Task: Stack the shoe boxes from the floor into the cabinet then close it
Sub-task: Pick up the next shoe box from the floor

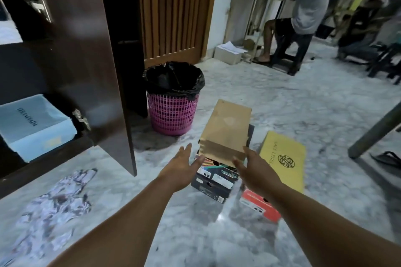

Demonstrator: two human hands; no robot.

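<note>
A plain brown shoe box point(225, 130) lies on top of a black box with coloured stripes point(213, 180) on the marble floor. A yellow box point(284, 159) lies to their right, and a red box point(259, 204) sits partly under my right forearm. My left hand point(181, 168) and my right hand point(253, 169) are both open, on either side of the brown box's near end, not touching it. The dark brown cabinet door point(86, 50) stands open at left. A light blue box point(34, 123) lies inside the cabinet on a low shelf.
A pink basket with a black bag point(173, 97) stands just beyond the cabinet door. A patterned cloth point(54, 199) lies on the floor at lower left. A person sits on a stool point(301, 8) at the back right. A table leg point(375, 128) slants at the right.
</note>
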